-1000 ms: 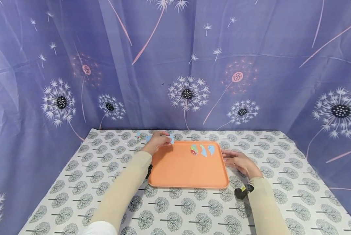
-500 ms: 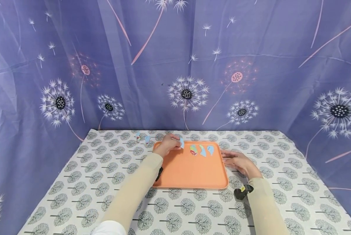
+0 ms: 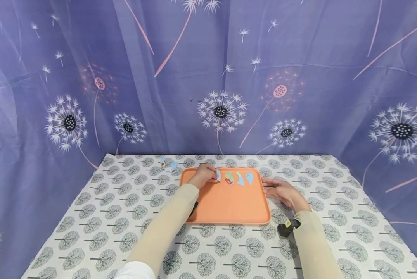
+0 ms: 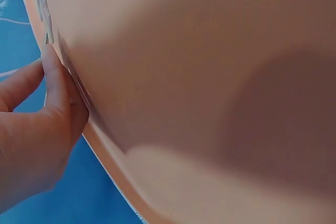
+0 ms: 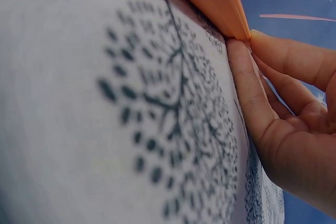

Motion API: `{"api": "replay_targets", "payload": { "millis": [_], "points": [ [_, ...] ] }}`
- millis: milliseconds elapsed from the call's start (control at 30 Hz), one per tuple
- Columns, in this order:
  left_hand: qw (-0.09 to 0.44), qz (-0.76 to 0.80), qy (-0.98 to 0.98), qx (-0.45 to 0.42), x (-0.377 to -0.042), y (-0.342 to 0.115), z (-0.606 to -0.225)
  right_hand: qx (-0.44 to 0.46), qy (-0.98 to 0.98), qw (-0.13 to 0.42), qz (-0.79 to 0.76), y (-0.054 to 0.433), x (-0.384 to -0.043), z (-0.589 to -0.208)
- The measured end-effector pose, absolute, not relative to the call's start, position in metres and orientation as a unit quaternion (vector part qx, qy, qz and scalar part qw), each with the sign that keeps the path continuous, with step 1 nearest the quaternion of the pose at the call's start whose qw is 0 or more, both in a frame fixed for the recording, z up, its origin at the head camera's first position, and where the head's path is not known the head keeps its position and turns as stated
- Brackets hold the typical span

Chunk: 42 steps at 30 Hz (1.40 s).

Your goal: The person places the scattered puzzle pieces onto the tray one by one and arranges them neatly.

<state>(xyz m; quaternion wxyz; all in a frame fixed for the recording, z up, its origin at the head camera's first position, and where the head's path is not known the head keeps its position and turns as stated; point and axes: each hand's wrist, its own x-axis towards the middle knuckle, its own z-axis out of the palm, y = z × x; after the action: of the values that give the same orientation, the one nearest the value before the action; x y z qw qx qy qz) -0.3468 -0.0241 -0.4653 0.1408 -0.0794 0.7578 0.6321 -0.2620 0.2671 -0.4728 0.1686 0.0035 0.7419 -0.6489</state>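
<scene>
My left hand (image 3: 205,176) is over the back left part of the orange tray (image 3: 229,205). Its thumb and fingertips pinch a light blue puzzle piece (image 3: 218,175), low at the tray surface. To the right of it lie a green and red piece (image 3: 229,178), a curved blue piece (image 3: 240,179) and another blue piece (image 3: 249,178), in a row along the back rim. My right hand (image 5: 294,108) holds the tray's right edge (image 5: 220,3) between thumb and index finger. In the left wrist view, the held piece is mostly hidden by the fingers.
Two small blue-toned pieces lie on the cloth left of the tray, one farther left (image 3: 163,162) and one nearer the tray (image 3: 174,166). A tree-patterned tablecloth (image 3: 124,217) covers the table. Behind it hangs a purple dandelion curtain (image 3: 180,116).
The left hand has carried the light blue piece rightward from beyond the tray's back left corner, then down to the tray beside the row. The right hand has stayed at the edge.
</scene>
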Motion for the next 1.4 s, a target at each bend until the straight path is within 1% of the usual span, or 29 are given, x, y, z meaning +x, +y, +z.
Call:
{"api": "replay_targets", "payload": {
  "millis": [100, 267, 533, 933, 1400],
  "points": [
    [0.144, 0.63, 0.759, -0.081, -0.332, -0.023, -0.451, 0.006, 0.741, 0.165, -0.651, 0.267, -0.263, -0.474],
    [0.141, 0.621, 0.766, -0.086, -0.325, -0.022, -0.446, 0.004, 0.738, 0.163, -0.655, 0.267, -0.262, -0.474],
    [0.133, 0.607, 0.776, -0.107, -0.327, -0.018, -0.448, 0.006, 0.739, 0.164, -0.654, 0.267, -0.262, -0.474],
    [0.127, 0.579, 0.798, -0.104, -0.333, -0.018, -0.451, 0.01, 0.744, 0.161, -0.649, 0.267, -0.264, -0.476],
    [0.122, 0.596, 0.789, -0.093, -0.333, -0.021, -0.447, 0.014, 0.742, 0.168, -0.649, 0.266, -0.262, -0.472]
  ]
}}
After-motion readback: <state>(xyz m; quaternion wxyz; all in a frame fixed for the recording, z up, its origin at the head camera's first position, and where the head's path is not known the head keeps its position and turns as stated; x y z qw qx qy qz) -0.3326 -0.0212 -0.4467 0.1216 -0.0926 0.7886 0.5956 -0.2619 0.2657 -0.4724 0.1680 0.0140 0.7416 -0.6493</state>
